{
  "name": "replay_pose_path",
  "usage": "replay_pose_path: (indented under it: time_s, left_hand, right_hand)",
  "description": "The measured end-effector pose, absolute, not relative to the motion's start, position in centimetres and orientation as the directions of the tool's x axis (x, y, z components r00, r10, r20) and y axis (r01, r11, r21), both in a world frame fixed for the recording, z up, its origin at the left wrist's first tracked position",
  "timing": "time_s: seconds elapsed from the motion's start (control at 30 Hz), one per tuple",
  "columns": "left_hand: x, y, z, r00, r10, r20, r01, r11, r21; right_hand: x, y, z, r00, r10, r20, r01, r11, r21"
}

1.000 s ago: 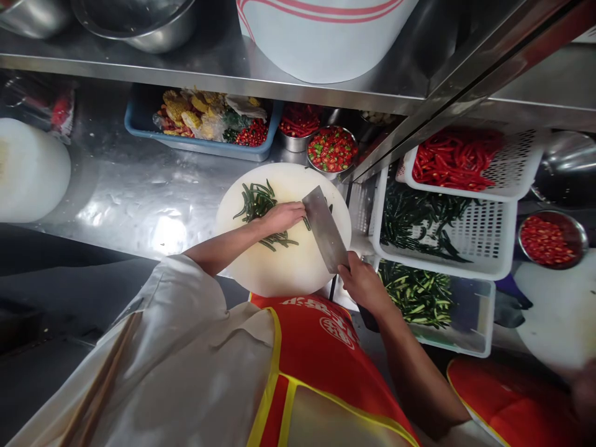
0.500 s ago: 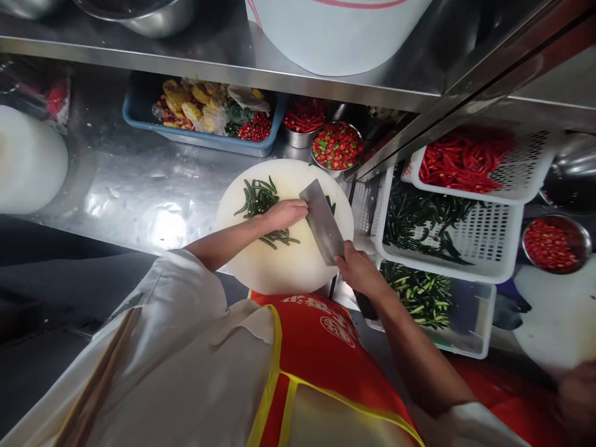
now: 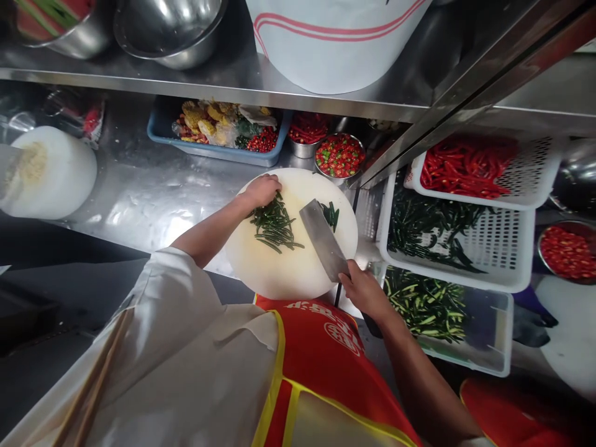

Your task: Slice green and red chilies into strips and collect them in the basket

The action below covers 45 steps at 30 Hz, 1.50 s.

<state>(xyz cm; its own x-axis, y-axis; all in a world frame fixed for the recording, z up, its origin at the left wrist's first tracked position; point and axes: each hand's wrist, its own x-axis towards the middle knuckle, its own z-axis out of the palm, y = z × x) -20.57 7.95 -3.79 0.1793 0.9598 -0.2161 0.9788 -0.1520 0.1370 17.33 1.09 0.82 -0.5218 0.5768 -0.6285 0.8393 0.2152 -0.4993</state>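
Head camera: on a round white chopping board [image 3: 284,276], whole green chilies [image 3: 275,228] lie left of the middle. The left hand [image 3: 263,190] curls at their upper end, near the board's far-left edge; whether it grips any cannot be told. The right hand [image 3: 365,290], at the board's right edge, grasps a cleaver [image 3: 321,237], its blade beside cut chili pieces [image 3: 331,216].

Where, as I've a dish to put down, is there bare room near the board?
Bare: the steel counter between the far-left white block and left forearm, below the blue tub; the near edge of the round board. Crowded: the board's middle, with green peppers and cleaver; rightward, white baskets.
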Motion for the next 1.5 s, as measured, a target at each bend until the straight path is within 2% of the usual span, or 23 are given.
replay_pose_path:
  time_s: [0.1,0.27,0.37,0.7,0.8,1.0,1.13,1.23,1.33,1.5]
  left_hand:
    - [-19.5,8.7,-3.8,0.276,0.929,-0.245,0.954,-0.234,0.187]
    - [-13.4,6.9,-4.2,0.491,0.859,-0.147,0.833,-0.414,0.367]
    - [-11.5,5.4,-4.7,0.528,0.844,-0.092,0.793,-0.452,0.408]
    - [-11.6,4.6,-5.5,0.504,0.863,-0.047,0.799,-0.445,0.404]
    - [-11.3,4.5,-5.6,0.495,0.868,-0.046,0.800,-0.435,0.413]
    - [-11.2,4.2,-5.0,0.497,0.864,-0.081,0.806,-0.426,0.410]
    - [-14.7,4.8,-3.9,0.344,0.935,-0.081,0.884,-0.294,0.362]
    - [-18.0,5.5,-2.9,0.311,0.927,-0.208,0.920,-0.240,0.309]
    - [-19.3,6.0,-2.0,0.349,0.869,-0.350,0.927,-0.264,0.267]
    - [-17.6,6.1,-1.8,0.399,0.842,-0.362,0.912,-0.326,0.248]
  right_hand:
    - [17.3,1.2,0.4,-0.471,0.602,-0.645,0.862,0.159,-0.481]
    - [16.8,2.0,0.2,-0.438,0.659,-0.612,0.880,0.175,-0.441]
    - [16.7,2.1,0.9,-0.462,0.636,-0.618,0.870,0.193,-0.453]
    - [17.4,2.7,2.6,-0.467,0.570,-0.677,0.876,0.195,-0.440]
    - [15.5,3.0,1.3,-0.460,0.613,-0.643,0.880,0.217,-0.423]
    - [13.1,3.7,-0.9,-0.466,0.686,-0.559,0.846,0.161,-0.508]
    - [15.0,2.8,-0.4,-0.459,0.714,-0.528,0.856,0.197,-0.478]
    - [16.6,1.6,0.0,-0.515,0.645,-0.564,0.838,0.243,-0.488]
    - [17.3,0.9,-0.1,-0.545,0.579,-0.607,0.827,0.250,-0.503]
    - [17.1,1.3,-0.5,-0.468,0.640,-0.610,0.869,0.205,-0.451]
